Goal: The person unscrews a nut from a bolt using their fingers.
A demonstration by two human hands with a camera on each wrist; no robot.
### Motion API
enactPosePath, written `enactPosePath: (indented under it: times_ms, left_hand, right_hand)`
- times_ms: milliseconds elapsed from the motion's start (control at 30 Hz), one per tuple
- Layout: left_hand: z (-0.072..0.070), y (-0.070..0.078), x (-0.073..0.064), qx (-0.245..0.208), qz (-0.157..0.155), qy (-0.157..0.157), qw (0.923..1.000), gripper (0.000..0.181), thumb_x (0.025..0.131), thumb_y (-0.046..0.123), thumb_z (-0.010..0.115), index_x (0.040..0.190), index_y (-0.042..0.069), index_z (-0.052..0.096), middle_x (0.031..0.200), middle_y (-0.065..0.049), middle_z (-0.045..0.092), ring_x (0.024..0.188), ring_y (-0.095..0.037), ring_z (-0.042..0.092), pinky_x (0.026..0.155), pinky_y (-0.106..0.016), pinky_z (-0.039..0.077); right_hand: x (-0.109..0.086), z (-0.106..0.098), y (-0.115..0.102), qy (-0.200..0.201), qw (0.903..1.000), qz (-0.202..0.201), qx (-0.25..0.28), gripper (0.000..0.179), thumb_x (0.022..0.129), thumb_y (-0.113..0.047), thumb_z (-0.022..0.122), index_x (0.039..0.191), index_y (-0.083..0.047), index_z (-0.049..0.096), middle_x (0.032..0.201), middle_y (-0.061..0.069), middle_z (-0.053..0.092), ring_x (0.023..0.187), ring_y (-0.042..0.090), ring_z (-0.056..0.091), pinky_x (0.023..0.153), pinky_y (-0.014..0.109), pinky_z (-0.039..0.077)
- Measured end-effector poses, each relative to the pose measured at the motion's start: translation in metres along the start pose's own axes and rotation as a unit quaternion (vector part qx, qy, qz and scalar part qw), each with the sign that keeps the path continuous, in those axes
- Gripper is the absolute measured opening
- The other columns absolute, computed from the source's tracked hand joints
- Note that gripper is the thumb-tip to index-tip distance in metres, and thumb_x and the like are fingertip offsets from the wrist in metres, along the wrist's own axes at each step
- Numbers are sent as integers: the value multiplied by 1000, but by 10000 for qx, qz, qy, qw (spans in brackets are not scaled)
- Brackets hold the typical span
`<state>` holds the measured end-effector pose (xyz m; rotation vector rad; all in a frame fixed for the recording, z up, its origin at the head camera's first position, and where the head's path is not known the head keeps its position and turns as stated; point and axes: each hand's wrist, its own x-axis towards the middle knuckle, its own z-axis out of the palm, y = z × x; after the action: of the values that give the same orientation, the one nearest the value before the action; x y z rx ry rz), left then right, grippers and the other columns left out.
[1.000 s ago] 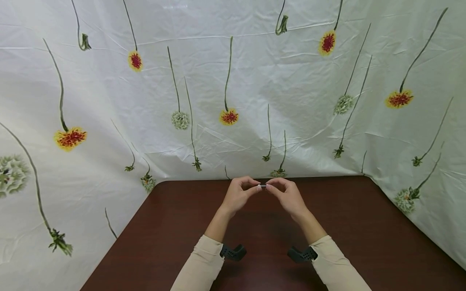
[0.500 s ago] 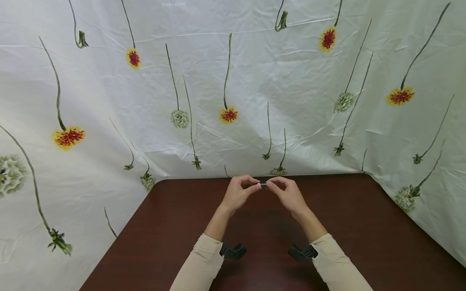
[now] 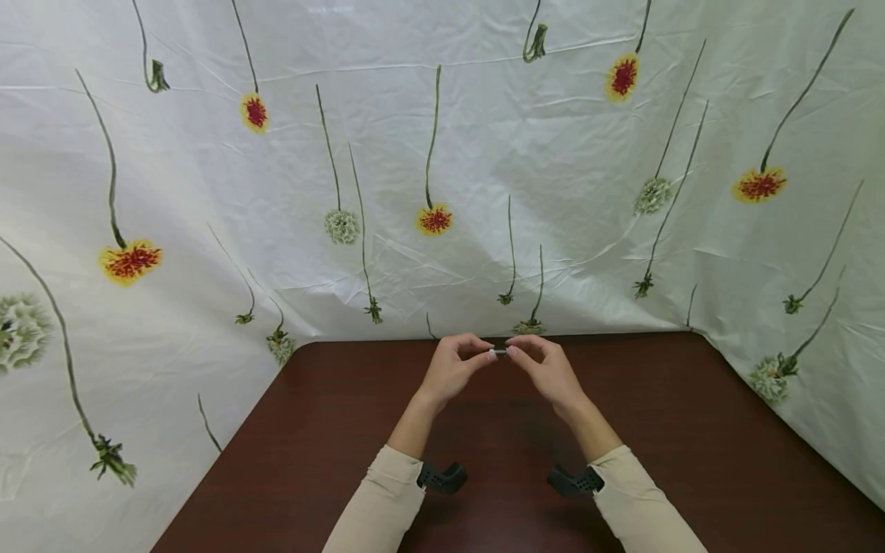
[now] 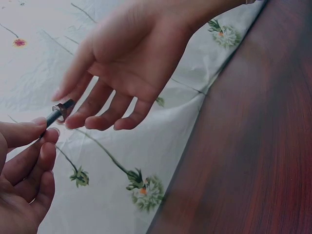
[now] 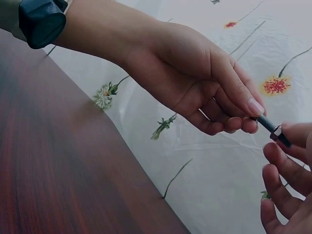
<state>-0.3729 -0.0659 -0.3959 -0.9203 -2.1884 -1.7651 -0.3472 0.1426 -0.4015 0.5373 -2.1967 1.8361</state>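
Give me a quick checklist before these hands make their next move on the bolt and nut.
1. Left hand pinching the bolt: ok.
2. Nut around the shaft: ok.
3. Bolt showing past the nut: ok, in both wrist views.
4. Right hand gripping the nut: cannot tell; fingers are at it, contact unclear.
5. Bolt's other end: cannot tell, mostly covered by fingers.
6. Sleeves back from the bolt: ok.

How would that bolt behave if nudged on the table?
The bolt is probably stiff and heavy for its size, given its metallic sheen. Being rod-shaped, it may roll, though the wider nut around it would likely hinder that.
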Motion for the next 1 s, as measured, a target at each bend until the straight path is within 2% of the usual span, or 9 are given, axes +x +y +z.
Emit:
enactPosePath:
  times_ms: [200, 367, 500, 667, 833, 1000]
  left_hand:
    - [0, 0, 0, 4, -47, -23, 10000, 13, 95, 9, 77, 106, 2, 78, 99, -4, 76, 91, -20, 69, 78, -36, 53]
    - [0, -1, 0, -24, -65, -44, 10000, 17, 95, 7, 76, 109, -3, 76, 100, -7, 76, 92, -21, 69, 80, -37, 53]
    - [0, -1, 0, 9, -30, -40, 10000, 18, 96, 6, 75, 109, -5, 76, 102, -10, 76, 92, -21, 69, 80, -38, 53]
    - [0, 0, 0, 45, -15, -12, 10000, 16, 95, 9, 77, 108, -1, 77, 100, -6, 76, 92, -20, 69, 79, -38, 53]
    - [0, -1, 0, -6, -21, -25, 10000, 15, 95, 9, 76, 107, 0, 77, 101, -8, 76, 92, -21, 69, 79, -38, 53]
    - [0, -1, 0, -8, -41, -28, 10000, 15, 95, 8, 76, 108, -1, 77, 102, -11, 75, 92, -20, 69, 80, -38, 53]
  right_hand:
    - [-1, -1, -1, -10, 10000, -85, 6, 20, 100, -11, 71, 114, 3, 71, 116, 16, 68, 110, 32, 62, 91, 42, 48]
    - [-2, -2, -1, -90, 9998, -157, 80, 23, 98, -4, 72, 119, 4, 68, 121, 18, 65, 110, 33, 63, 89, 42, 49]
    - [-1, -1, -1, -46, 10000, -23, 81, 28, 102, -12, 69, 125, 3, 67, 120, 20, 65, 108, 30, 63, 92, 44, 49]
    - [0, 0, 1, 12, 9998, 162, 119, 29, 104, -20, 67, 118, 5, 71, 110, 20, 70, 102, 33, 66, 90, 42, 52]
    - [0, -1, 1, -10, 10000, -32, 21, 19, 99, -8, 71, 114, 4, 70, 111, 14, 70, 104, 30, 65, 88, 41, 50]
    - [0, -1, 1, 5, 9997, -230, 103, 16, 96, 2, 71, 112, 4, 69, 114, 16, 66, 105, 28, 64, 86, 39, 50]
